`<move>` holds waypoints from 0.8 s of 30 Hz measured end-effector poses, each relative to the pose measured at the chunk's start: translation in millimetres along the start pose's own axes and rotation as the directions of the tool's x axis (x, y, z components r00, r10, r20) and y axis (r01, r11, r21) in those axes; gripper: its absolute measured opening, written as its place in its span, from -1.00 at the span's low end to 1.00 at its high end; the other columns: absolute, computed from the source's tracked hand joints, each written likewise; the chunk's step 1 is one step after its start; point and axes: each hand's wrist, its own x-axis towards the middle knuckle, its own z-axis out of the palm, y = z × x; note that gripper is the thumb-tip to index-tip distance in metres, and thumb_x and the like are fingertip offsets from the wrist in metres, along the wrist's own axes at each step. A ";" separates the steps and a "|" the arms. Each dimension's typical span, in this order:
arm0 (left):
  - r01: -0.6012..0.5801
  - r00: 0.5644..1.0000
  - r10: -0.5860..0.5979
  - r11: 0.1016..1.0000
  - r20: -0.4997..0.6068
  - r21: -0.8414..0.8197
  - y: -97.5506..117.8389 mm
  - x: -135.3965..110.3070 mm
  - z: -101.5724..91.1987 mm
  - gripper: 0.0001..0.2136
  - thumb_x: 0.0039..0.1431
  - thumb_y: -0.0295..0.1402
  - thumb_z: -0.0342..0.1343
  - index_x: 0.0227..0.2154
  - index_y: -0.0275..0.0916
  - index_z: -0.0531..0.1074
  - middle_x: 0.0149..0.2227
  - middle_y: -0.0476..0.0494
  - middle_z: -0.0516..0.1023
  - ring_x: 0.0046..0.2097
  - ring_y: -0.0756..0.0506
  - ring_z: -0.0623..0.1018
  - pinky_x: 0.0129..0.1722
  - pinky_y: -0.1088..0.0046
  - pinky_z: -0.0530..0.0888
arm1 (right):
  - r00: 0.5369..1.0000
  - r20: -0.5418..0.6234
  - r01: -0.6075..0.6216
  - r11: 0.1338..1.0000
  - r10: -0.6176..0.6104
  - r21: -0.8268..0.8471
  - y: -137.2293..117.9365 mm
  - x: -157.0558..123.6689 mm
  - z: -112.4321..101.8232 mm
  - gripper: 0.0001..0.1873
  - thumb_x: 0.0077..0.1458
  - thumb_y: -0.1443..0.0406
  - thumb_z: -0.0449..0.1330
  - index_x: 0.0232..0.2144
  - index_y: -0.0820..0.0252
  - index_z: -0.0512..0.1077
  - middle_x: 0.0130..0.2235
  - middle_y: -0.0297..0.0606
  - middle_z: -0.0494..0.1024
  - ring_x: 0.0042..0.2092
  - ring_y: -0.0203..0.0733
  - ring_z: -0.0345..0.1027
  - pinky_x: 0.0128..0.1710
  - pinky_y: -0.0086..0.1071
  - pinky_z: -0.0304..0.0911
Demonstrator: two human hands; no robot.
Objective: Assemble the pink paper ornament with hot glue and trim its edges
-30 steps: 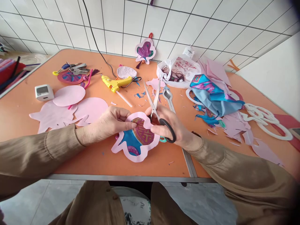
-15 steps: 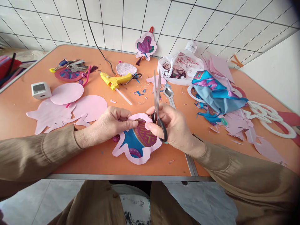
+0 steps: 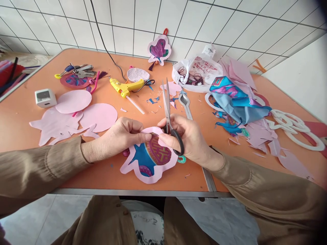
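A fabric fish shape [image 3: 150,154], blue and purple-red with a wavy pink border, hangs between my hands just over the table's front part. My left hand [image 3: 125,134] pinches its upper left edge between thumb and fingers. In my right hand [image 3: 187,137] are black-handled scissors [image 3: 167,105], blades pointing up and away from me and slightly parted. The right thumb and fingertips also touch the shape's top edge. A green loop [image 3: 181,159] sticks out on its right, and a dark red bead [image 3: 126,152] shows at its left.
A yellow glue gun [image 3: 125,87] lies beyond my hands, its cord running up the tiled wall. Pink cut-outs [image 3: 98,117], keys [image 3: 83,72] and a white cube [image 3: 45,98] are at left. Right are blue fabric [image 3: 237,102], pink scraps [image 3: 259,136] and a plastic bag [image 3: 201,69].
The fish shape has tilted to lie flatter toward me, showing more of its purple-red part and the green loop. The scissors' tips have swung slightly left, and their blades look a little more parted.
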 end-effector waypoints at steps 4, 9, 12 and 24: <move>-0.012 1.000 0.011 1.000 0.016 0.025 1.0 -0.6 2.2 -0.71 0.01 -0.16 0.30 -0.54 -0.31 0.45 -0.65 0.04 0.35 -0.65 0.10 0.30 -0.71 0.63 0.22 | 0.998 -0.010 0.055 0.998 -0.056 -0.009 -0.4 0.7 2.1 -0.63 -0.11 0.20 0.51 -0.37 0.15 0.41 -0.48 -0.45 0.49 -0.50 -0.40 0.30 -0.49 -0.46 0.27; -0.083 0.996 0.082 0.996 0.022 0.031 1.2 -1.2 5.2 -0.69 0.06 -0.16 0.27 -0.58 -0.30 0.42 -0.64 0.06 0.28 -0.61 0.11 0.23 -0.69 0.63 0.14 | 0.994 0.000 0.109 0.993 -0.109 -0.041 -0.8 -2.4 4.3 -0.66 -0.08 0.22 0.50 -0.38 0.14 0.41 -0.49 -0.46 0.45 -0.51 -0.40 0.25 -0.50 -0.44 0.24; -0.105 0.994 0.104 0.994 0.016 0.018 1.4 -2.2 6.9 -0.67 0.09 -0.17 0.26 -0.61 -0.30 0.40 -0.64 0.06 0.26 -0.60 0.12 0.20 -0.66 0.61 0.11 | 0.997 0.027 0.075 0.996 -0.074 -0.044 -0.2 -3.4 4.0 -0.66 -0.05 0.18 0.49 -0.35 0.14 0.42 -0.49 -0.45 0.44 -0.51 -0.39 0.24 -0.50 -0.43 0.24; -0.137 0.990 0.135 0.988 -0.037 -0.072 0.2 -1.6 2.4 -0.72 0.14 -0.21 0.30 -0.52 -0.30 0.46 -0.64 0.03 0.41 -0.64 0.09 0.34 -0.68 0.60 0.21 | 0.995 0.032 0.099 0.993 -0.097 -0.063 -4.1 3.7 -13.9 -0.51 0.02 -0.08 0.42 -0.18 0.06 0.43 -0.44 -0.39 0.42 -0.44 -0.26 0.32 -0.43 -0.31 0.25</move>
